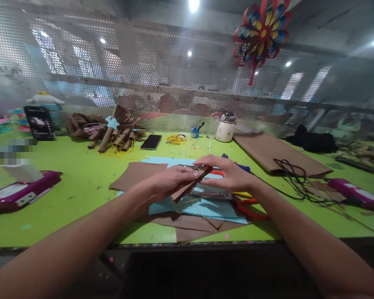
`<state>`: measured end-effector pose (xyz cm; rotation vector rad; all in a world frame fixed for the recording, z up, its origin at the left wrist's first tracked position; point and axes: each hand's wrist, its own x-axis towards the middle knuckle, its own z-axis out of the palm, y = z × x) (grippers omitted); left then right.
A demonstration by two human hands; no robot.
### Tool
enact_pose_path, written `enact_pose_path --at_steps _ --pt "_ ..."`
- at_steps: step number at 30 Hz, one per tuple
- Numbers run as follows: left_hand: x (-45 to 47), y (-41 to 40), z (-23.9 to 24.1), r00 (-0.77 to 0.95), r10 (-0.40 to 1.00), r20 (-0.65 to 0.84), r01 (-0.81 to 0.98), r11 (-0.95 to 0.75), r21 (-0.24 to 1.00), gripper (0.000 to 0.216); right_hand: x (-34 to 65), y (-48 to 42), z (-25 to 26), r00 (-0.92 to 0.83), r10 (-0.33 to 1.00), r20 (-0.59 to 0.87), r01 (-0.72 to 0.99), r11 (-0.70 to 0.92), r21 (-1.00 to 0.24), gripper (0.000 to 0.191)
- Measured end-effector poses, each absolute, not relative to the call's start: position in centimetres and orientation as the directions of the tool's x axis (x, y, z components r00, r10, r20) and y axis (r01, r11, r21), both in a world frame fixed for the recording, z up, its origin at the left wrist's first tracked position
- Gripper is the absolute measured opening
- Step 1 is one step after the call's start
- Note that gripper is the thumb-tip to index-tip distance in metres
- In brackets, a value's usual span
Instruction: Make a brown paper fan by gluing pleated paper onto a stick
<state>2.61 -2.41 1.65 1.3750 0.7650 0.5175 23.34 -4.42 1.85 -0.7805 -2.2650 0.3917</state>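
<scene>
My left hand (171,179) pinches a folded strip of brown paper (187,190) between thumb and fingers, above the worktable. My right hand (229,172) grips the strip's far end, its fingers curled over the upper edge. Thin yellow string shows around the strip and hangs beneath it. Under both hands lie light blue paper sheets (199,209) and more brown paper (196,233). Beside my right forearm is an orange loop handle (252,209), perhaps of scissors, partly hidden by the arm. Another brown sheet (137,176) sticks out to the left of my left hand.
On the green table (90,182) are a phone (151,142), tangled yellow string (176,139), a blue jar (195,132), a cream bottle (225,128) and rolled brown paper pieces (115,135). Purple power strips (25,191) lie at both sides, with black cable (294,178) on the right.
</scene>
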Motion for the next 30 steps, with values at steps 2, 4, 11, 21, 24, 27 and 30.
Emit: enact_pose_path --at_steps 2,4,11,21,24,27,30 --pt "2.6 -2.2 1.6 0.688 0.702 -0.185 0.122 0.139 0.983 0.022 23.4 -4.3 1.8 -0.588 0.612 0.528 0.397 0.788 -0.471 0.036" --pt "2.6 -2.0 1.4 0.728 0.663 -0.173 0.121 0.124 0.985 0.026 23.4 -4.2 1.7 -0.586 0.627 0.513 0.383 0.773 -0.507 0.027" --pt "2.2 -1.2 1.4 0.803 0.569 -0.176 0.089 0.177 0.980 0.045 23.8 -4.1 1.8 -0.527 0.690 0.496 0.433 0.720 -0.542 0.018" --pt "2.1 -0.5 1.1 0.772 0.600 -0.208 0.029 0.294 0.955 0.040 23.9 -4.3 1.9 -0.540 0.660 0.521 0.521 0.749 -0.409 0.027" --pt "2.1 -0.4 0.9 0.761 0.608 -0.226 0.015 0.332 0.943 0.040 23.4 -4.5 1.8 -0.565 0.628 0.536 0.533 0.773 -0.344 0.032" --pt "2.0 -0.4 1.0 0.741 0.630 -0.232 -0.007 0.353 0.936 0.045 23.1 -4.5 1.7 -0.561 0.590 0.580 0.501 0.800 -0.329 0.023" --pt "1.8 -0.4 1.4 0.737 0.643 -0.207 -0.040 0.347 0.937 0.051 23.2 -4.1 1.6 -0.530 0.575 0.624 0.483 0.809 -0.335 0.018"
